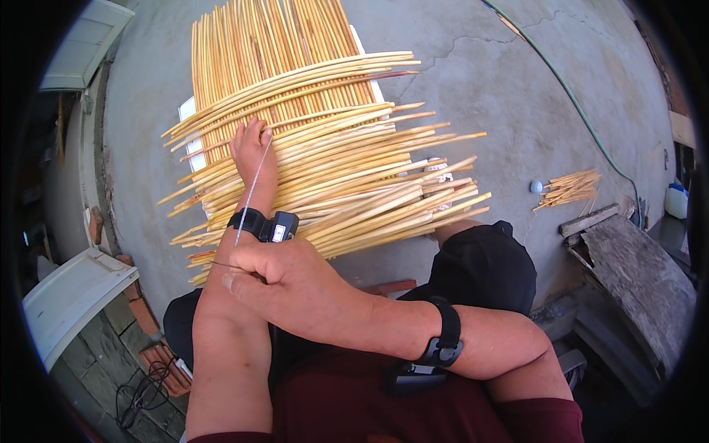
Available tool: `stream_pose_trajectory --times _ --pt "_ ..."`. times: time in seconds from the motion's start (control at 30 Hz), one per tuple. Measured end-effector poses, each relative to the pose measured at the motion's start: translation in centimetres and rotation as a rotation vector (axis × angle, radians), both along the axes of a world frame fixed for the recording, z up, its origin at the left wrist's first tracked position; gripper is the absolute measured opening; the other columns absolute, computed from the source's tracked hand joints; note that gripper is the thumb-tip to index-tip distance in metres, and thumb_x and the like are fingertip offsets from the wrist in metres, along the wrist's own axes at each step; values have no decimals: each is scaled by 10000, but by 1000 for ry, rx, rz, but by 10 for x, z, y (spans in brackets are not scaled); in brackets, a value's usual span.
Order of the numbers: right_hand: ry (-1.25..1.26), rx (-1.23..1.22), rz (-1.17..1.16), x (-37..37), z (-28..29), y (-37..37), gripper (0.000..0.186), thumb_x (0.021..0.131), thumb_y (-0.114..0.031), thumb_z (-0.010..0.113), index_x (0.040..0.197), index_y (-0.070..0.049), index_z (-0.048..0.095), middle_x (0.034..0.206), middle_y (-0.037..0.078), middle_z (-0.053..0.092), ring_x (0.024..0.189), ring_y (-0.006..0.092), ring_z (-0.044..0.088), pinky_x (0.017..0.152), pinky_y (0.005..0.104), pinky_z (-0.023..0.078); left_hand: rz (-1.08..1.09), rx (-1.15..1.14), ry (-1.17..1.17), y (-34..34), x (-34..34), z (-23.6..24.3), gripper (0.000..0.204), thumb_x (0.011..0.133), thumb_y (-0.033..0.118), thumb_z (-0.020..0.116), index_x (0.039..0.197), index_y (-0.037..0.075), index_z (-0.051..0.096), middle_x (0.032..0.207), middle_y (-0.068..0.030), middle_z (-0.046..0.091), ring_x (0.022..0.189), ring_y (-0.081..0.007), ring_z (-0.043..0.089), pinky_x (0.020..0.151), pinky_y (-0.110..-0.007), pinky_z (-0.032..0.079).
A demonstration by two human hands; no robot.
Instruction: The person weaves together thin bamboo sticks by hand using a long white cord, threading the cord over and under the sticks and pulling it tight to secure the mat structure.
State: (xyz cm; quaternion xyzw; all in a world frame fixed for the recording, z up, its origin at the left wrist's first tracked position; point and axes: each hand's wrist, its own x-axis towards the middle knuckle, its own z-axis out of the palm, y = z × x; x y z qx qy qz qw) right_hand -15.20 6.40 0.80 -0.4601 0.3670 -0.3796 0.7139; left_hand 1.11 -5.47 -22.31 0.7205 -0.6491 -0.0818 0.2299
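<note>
Head view. From upper left to upper centre, a layer of lengthwise sticks (281, 44), side by side and running up the frame. Across its lower part and towards frame centre, crosswise sticks (347, 170), apparently placed close to the knees for ready reach. White support (187, 110) showing under the layer's left edge, presumably as backing.

Left hand (255, 156), left of centre, low over the crosswise sticks; fingers bent and close together, tips at the upper end of a white cord (255, 178). Whether pinching or merely steadying it: cannot tell.

Right hand (284, 275), lower centre, crossed over the left forearm; thumb pressed to bent forefinger, apparently pinching the cord's lower end. Cord straight between both hands, judged held so against slack. Thin dark line (223, 264) protruding left of the right thumb; needle or strand, not certain.

At right, on grey floor (473, 74), blue ball (536, 186) just beside short sticks (570, 189), seemingly set aside, well apart from the hands. Green hose (572, 96) curving down upper right.
</note>
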Motion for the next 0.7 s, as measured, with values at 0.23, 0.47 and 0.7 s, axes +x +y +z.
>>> stream_pose_trajectory --times 0.23,0.47,0.7 --pt "29 49 22 -3 3 -2 224 869 -201 595 773 -1 563 667 224 578 654 424 604 589 467 463 -68 14 -147 -9 -3 25 78 815 161 730 888 138 716 1014 -38 639 1015 -281 547 926 -435 418" --pt "10 56 19 -4 3 -2 260 944 -169 587 784 8 482 616 67 413 593 92 377 518 307 368 -21 -60 -70 -4 -5 13 45 815 172 738 859 166 728 948 -19 608 996 -256 524 928 -411 370" --pt "7 59 40 -2 -1 -3 256 944 -150 585 777 0 461 628 49 385 613 83 370 530 288 359 15 -123 18 -4 -1 -5 39 821 174 738 859 172 745 937 -9 604 998 -243 512 947 -405 343"
